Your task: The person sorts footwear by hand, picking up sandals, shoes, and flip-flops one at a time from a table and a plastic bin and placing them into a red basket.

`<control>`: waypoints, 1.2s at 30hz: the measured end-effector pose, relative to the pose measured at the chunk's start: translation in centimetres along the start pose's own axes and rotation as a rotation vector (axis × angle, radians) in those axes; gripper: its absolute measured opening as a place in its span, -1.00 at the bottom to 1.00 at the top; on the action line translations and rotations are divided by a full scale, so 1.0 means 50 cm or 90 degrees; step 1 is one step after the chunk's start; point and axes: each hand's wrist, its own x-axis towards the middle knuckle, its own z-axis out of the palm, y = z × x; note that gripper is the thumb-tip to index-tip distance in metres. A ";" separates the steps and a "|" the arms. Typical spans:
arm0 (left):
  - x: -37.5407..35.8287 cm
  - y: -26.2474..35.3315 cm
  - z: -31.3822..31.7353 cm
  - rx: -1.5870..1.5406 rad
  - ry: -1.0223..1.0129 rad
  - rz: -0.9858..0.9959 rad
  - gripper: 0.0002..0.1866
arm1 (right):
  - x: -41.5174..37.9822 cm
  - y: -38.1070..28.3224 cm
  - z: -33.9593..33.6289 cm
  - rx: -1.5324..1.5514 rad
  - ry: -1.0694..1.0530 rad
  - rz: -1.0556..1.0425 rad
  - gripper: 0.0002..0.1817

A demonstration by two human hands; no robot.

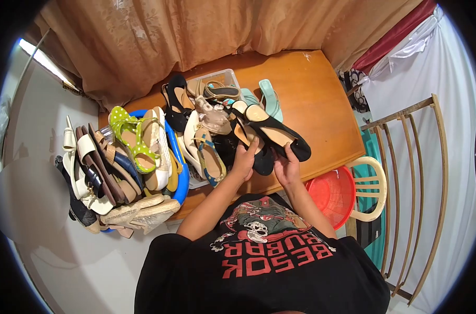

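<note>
My left hand [245,161] is closed on the toe part of a black flat shoe [264,163], its tan insole facing up. Beside it, my right hand [286,168] grips a second black flat shoe [296,141] near the toe. The two shoes are side by side, heels pointing away from me, above the front of the wooden table [322,104]. Just left of my hands, a sandal with blue and yellow straps [212,159] lies on the pile in a clear plastic bin [230,77]. Black heeled shoes [179,102] are further back in that pile.
A blue-rimmed basket [182,178] heaped with shoes, including green polka-dot sandals [130,137], stands at the left. Pale mint sandals [270,99] lie behind the black shoes. At the right are a red basket [332,196], a cream chair [377,183] and a wooden rack [437,157].
</note>
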 end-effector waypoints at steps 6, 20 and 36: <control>0.060 -0.075 0.062 -0.010 0.003 0.098 -0.39 | 0.047 -0.070 -0.033 -0.250 -0.041 -0.022 -0.61; 0.126 -0.032 0.113 0.175 0.204 0.128 -0.67 | 0.250 -0.250 -0.108 -0.366 -0.343 0.079 -0.07; 0.288 -0.194 0.188 0.371 0.192 0.072 -0.46 | 0.348 -0.219 -0.245 -0.541 -0.205 0.269 -0.59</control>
